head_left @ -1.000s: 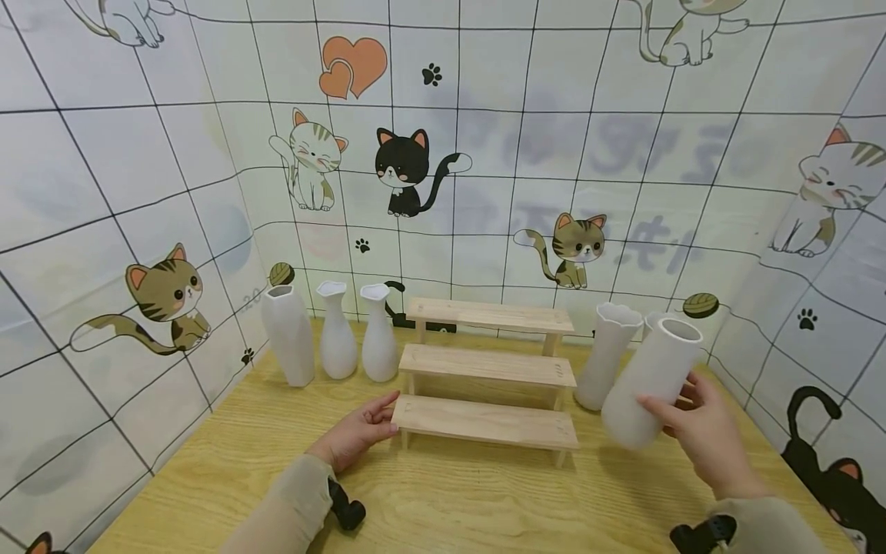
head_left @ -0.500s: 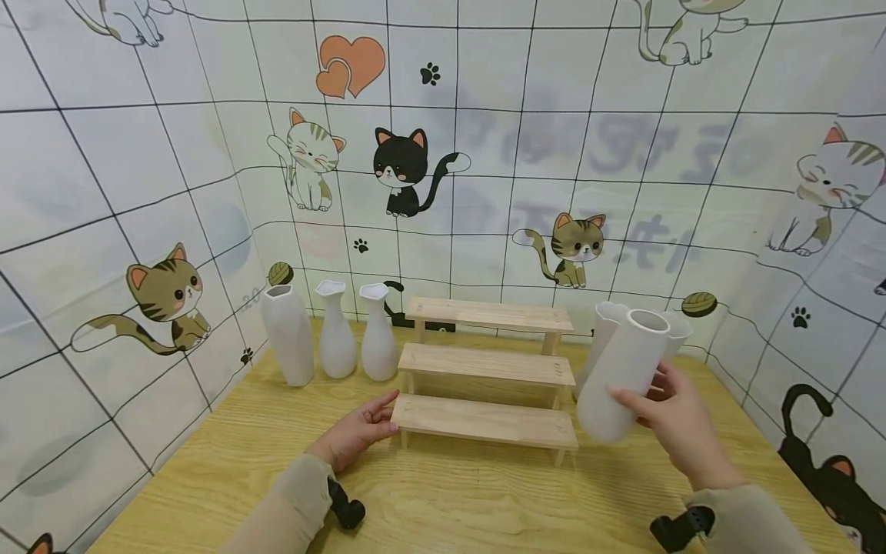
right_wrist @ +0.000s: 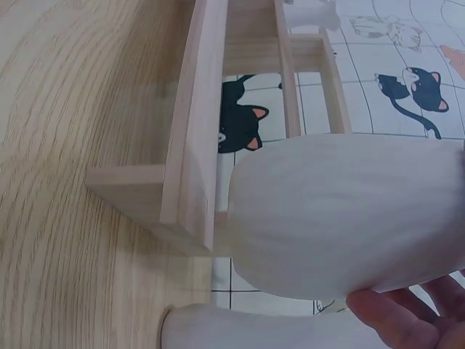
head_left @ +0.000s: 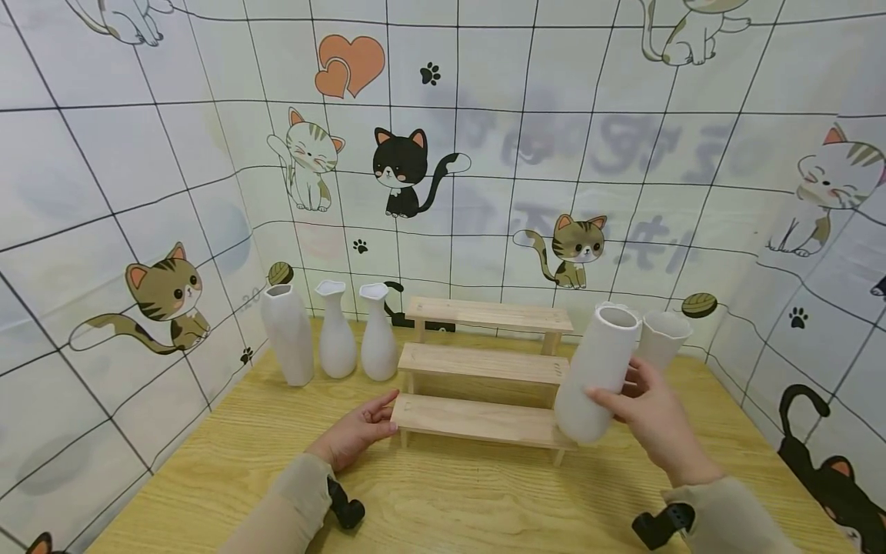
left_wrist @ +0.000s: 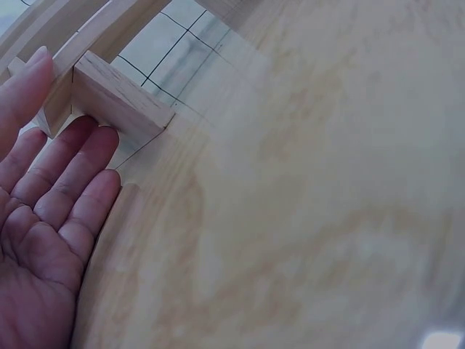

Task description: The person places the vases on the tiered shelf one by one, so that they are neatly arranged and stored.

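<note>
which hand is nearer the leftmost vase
Left. The left hand is in front and right of the leftmost vase, at the left end of the wooden stand; the right hand is beyond its right end, holding another vase.

The table (head_left: 443, 508) bears a three-tier stand (head_left: 477, 421); three vases (head_left: 338, 346) stand left of it, a scalloped vase (head_left: 662, 340) right.

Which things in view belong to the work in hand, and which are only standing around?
In the work now:
white vase, held in the right hand
three-step wooden stand, with the left hand at its left end

Only around, it seems (vases perhaps for later):
three white vases at left
two vases at right, one mostly hidden
patterned wall covering
</note>
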`<control>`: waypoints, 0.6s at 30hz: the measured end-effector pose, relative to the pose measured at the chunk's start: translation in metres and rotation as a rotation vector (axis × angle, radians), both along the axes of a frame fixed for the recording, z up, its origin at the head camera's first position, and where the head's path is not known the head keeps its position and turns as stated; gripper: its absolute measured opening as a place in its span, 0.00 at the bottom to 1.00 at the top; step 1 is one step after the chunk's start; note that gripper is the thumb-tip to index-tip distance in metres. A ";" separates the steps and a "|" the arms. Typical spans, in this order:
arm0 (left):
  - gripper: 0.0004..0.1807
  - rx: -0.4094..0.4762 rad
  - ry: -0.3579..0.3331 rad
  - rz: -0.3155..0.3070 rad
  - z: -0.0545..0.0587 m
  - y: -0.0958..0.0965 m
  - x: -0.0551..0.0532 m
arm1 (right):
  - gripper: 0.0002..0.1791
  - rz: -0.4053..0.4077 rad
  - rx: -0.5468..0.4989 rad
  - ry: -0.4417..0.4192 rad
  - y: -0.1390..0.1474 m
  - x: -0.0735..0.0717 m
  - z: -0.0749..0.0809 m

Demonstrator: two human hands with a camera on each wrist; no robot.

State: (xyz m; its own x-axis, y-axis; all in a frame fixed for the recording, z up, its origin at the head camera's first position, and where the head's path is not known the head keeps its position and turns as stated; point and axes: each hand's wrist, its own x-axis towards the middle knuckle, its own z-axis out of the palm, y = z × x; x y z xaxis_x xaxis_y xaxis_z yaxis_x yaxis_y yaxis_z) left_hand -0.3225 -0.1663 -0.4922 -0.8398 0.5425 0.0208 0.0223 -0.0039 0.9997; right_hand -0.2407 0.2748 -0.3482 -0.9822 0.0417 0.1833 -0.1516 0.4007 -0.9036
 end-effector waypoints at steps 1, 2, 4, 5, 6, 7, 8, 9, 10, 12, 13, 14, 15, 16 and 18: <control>0.43 -0.002 0.000 0.001 0.000 0.000 0.000 | 0.47 0.006 0.000 0.000 -0.002 -0.001 0.000; 0.43 -0.003 0.002 0.000 0.000 0.000 0.000 | 0.47 0.013 -0.001 -0.001 -0.004 -0.001 -0.001; 0.43 -0.008 0.005 0.001 -0.001 0.000 -0.001 | 0.47 0.024 -0.003 0.000 -0.007 -0.003 -0.001; 0.43 -0.011 0.005 0.002 -0.001 0.000 -0.001 | 0.46 0.033 -0.011 0.002 -0.009 -0.004 -0.002; 0.43 -0.014 0.004 0.003 -0.001 0.000 -0.002 | 0.46 0.041 -0.019 0.003 -0.011 -0.004 -0.002; 0.44 -0.017 0.003 0.003 -0.001 0.000 -0.002 | 0.46 0.047 -0.025 0.001 -0.012 -0.005 -0.002; 0.44 -0.019 0.003 0.002 -0.001 0.000 -0.002 | 0.45 0.052 -0.032 0.001 -0.014 -0.006 -0.003; 0.44 -0.020 0.002 0.001 -0.001 0.000 -0.002 | 0.45 0.055 -0.035 0.001 -0.015 -0.006 -0.003; 0.44 -0.021 0.002 -0.001 -0.001 0.000 -0.002 | 0.46 0.058 -0.037 0.000 -0.017 -0.007 -0.003; 0.44 -0.018 0.003 -0.005 0.000 0.000 -0.002 | 0.46 0.062 -0.039 0.000 -0.020 -0.008 -0.003; 0.44 -0.018 0.004 -0.007 0.000 0.000 -0.002 | 0.46 0.062 -0.038 0.000 -0.022 -0.008 -0.003; 0.44 -0.016 0.007 -0.010 0.000 0.000 -0.002 | 0.46 0.062 -0.037 0.002 -0.024 -0.008 -0.004; 0.44 -0.015 0.008 -0.011 0.000 -0.001 -0.002 | 0.45 0.062 -0.035 0.004 -0.025 -0.009 -0.004; 0.44 -0.014 0.011 -0.013 0.000 -0.001 -0.002 | 0.45 0.064 -0.037 0.006 -0.027 -0.009 -0.004; 0.43 -0.012 0.012 -0.015 -0.001 -0.001 -0.002 | 0.44 0.069 -0.044 0.012 -0.030 -0.009 -0.004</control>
State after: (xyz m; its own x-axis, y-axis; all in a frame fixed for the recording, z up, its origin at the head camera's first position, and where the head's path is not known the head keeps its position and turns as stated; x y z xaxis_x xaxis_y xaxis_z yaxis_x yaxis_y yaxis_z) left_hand -0.3241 -0.1675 -0.4928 -0.8311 0.5556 0.0238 0.0340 0.0080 0.9994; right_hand -0.2497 0.2451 -0.3524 -0.9808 -0.0174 0.1941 -0.1879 0.3485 -0.9183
